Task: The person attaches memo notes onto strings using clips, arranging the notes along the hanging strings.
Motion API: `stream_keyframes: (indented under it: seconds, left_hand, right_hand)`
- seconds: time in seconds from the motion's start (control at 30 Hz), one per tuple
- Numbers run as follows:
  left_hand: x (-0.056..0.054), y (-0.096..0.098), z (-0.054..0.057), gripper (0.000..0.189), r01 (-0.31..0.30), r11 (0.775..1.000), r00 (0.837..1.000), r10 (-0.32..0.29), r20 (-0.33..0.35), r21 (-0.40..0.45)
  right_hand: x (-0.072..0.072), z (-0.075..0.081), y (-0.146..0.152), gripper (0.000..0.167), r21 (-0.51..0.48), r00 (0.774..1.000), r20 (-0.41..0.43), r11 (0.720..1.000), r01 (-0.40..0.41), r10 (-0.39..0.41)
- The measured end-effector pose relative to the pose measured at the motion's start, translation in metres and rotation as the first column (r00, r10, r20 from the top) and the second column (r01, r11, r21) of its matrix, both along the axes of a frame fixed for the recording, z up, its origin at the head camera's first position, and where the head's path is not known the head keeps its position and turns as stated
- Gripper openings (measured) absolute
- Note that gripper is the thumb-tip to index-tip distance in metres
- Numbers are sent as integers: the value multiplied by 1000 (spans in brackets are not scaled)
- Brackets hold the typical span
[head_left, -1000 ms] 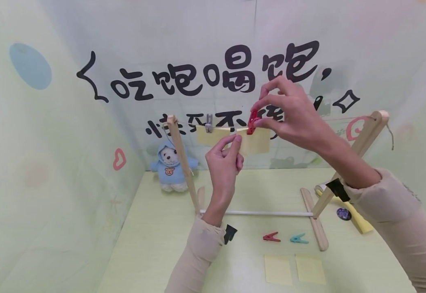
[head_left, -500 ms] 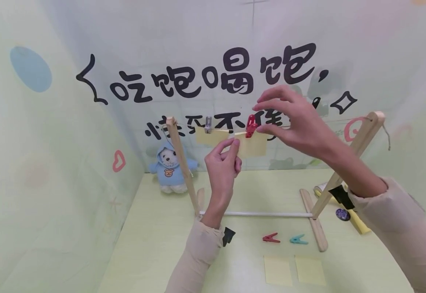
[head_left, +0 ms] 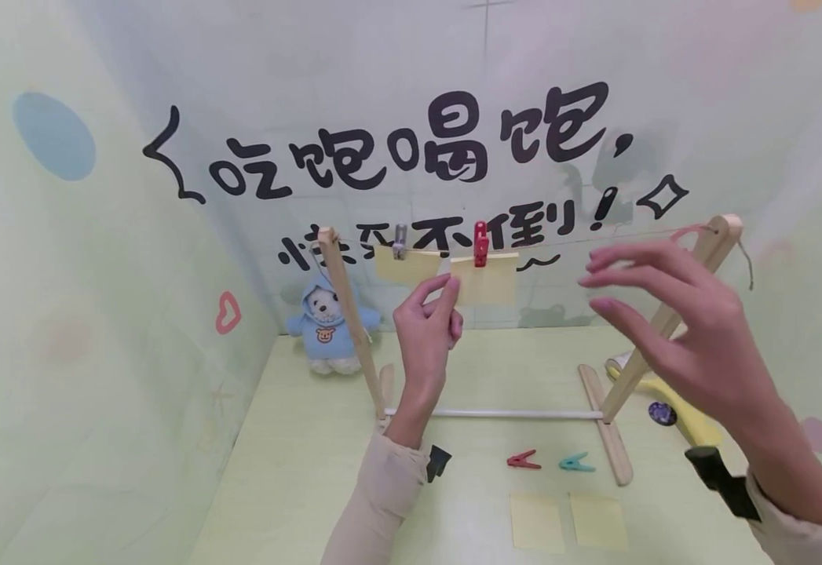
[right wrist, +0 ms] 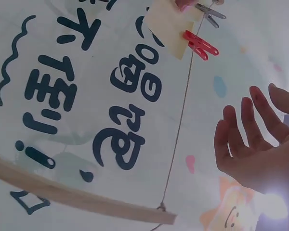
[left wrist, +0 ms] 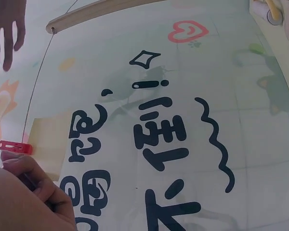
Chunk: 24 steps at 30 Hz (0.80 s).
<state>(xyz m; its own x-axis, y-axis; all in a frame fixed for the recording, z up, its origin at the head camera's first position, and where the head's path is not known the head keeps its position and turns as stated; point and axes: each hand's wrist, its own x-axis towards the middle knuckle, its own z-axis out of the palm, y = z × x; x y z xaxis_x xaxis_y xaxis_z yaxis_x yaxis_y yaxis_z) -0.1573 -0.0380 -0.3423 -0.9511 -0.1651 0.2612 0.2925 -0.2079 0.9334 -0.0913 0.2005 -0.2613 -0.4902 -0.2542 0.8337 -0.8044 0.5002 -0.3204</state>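
Note:
A yellow sticky note (head_left: 488, 284) hangs from the string (right wrist: 183, 106), clipped at its top edge by a red clothespin (head_left: 480, 245). My left hand (head_left: 426, 329) pinches this note's left edge between thumb and forefinger. To its left, a second note (head_left: 403, 265) hangs under a grey clothespin (head_left: 400, 242). My right hand (head_left: 686, 329) is held in the air to the right of the notes, fingers apart and holding nothing. In the right wrist view the red clothespin (right wrist: 201, 44) grips both string and note corner.
The string runs between two wooden posts (head_left: 347, 306) joined by a white rod (head_left: 509, 413). On the table lie a red clothespin (head_left: 524, 460), a blue clothespin (head_left: 577, 462) and two sticky notes (head_left: 535, 522). A plush toy (head_left: 329, 326) stands at the back left; a yellow-handled object (head_left: 693, 420) lies right.
My right hand has let go of the red clothespin and moved away right and down. The clothespin now stays upright on the string. My left hand keeps its pinch on the note.

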Motion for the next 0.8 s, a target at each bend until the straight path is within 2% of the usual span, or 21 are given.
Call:
stream_keyframes:
  seconds: [0.13, 0.27, 0.3, 0.37, 0.43, 0.6, 0.7, 0.8]
  left_hand:
    - [1, 1, -7, 29, 8, 1000, 999, -8, 35, -2]
    - [0, 1, -16, 30, 14, 1000, 998, -13, 67, -10]
    - [-1, 1, -19, 30, 13, 1000, 997, -12, 74, -16]
    - [-2, 1, -23, 29, 14, 1000, 996, -12, 86, -28]
    - [-3, 1, -27, 29, 15, 999, 996, -11, 92, -40]
    - [-4, -2, -34, 26, 18, 997, 998, -14, 60, -70]
    - [-4, -2, -40, 23, 22, 996, 999, -19, 35, -88]
    - [-2, -2, -50, 23, 36, 992, 998, -30, 50, -121]
  right_hand:
    - [16, -35, 18, 57, -35, 997, 82, 999, 4, -1]
    - [27, -73, 35, 13, -17, 975, 220, 999, 34, -30]
    - [29, -82, 38, 8, -6, 968, 247, 999, 39, -36]
    - [33, -99, 43, 28, 11, 952, 300, 998, 54, -55]
    - [35, -113, 47, 38, 12, 938, 341, 998, 60, -60]
    - [36, -143, 51, 42, 4, 926, 374, 999, 48, -46]
    - [38, -154, 51, 41, 9, 914, 402, 998, 55, -54]
    - [40, -162, 53, 40, 24, 895, 439, 997, 73, -76]
